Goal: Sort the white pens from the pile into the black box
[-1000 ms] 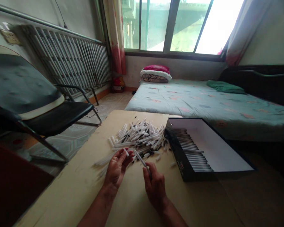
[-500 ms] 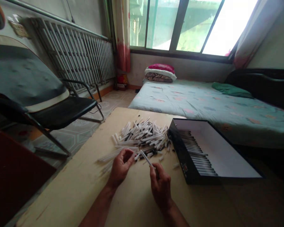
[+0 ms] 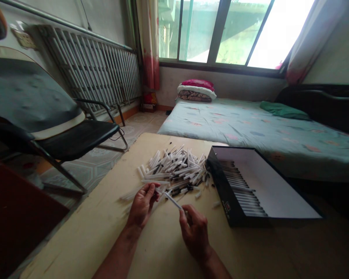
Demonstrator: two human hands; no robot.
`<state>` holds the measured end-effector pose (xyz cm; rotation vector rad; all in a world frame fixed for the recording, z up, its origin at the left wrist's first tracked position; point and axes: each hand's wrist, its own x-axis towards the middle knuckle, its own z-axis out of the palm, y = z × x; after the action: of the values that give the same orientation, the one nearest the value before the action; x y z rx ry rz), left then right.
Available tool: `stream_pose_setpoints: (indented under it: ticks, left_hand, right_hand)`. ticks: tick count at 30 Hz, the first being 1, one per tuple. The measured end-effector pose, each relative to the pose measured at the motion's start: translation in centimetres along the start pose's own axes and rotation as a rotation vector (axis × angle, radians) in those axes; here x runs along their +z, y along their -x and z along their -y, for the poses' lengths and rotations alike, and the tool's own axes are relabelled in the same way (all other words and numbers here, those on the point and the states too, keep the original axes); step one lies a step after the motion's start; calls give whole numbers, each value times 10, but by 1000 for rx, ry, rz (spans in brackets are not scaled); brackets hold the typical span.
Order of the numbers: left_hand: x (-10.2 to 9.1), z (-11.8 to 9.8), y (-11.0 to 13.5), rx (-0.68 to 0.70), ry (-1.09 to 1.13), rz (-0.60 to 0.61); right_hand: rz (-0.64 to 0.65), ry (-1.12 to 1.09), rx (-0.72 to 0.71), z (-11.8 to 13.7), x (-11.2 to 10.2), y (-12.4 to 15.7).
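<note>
In the head view, my right hand (image 3: 194, 230) grips the lower end of a slim white pen barrel (image 3: 173, 201), which points up and left. My left hand (image 3: 142, 203) is closed, thumb and fingertips pressed together close to the barrel's far end. Whatever sits in that pinch is too small to make out. Just beyond both hands lies a heap of white pen parts (image 3: 174, 162) mixed with small black pieces. To the right stands an open black box (image 3: 228, 201) with a white inside, holding a row of pens (image 3: 244, 190) side by side.
The parts lie on a pale yellow table (image 3: 163, 248). Behind it is a bed (image 3: 221, 120) with folded bedding (image 3: 196, 91). A black folding chair (image 3: 78, 139) stands at left, beside a metal rack (image 3: 95, 64) leaning on the wall.
My left hand has shifted slightly left and turned, its fingers closer together. My right hand has moved a little left and down, bringing the pen barrel's tip close to the left fingertips.
</note>
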<state>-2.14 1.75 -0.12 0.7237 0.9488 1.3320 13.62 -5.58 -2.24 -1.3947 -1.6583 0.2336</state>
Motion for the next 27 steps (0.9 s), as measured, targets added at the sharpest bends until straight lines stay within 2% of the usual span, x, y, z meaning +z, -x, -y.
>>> stream_pose_setpoints:
  ticks: [9,16,21,27]
  left_hand:
    - [-4,9,-4,150,-213,51]
    - [5,6,3,242,-384,96]
    - [10,14,7,119,-167,144]
    - [21,17,15,-25,41,138]
  right_hand:
    - [56,17,-3,-1,3,3]
    - [89,17,15,-3,6,4]
    - [156,83,-34,1,10,3]
    - [138,152,-48,4,14,6]
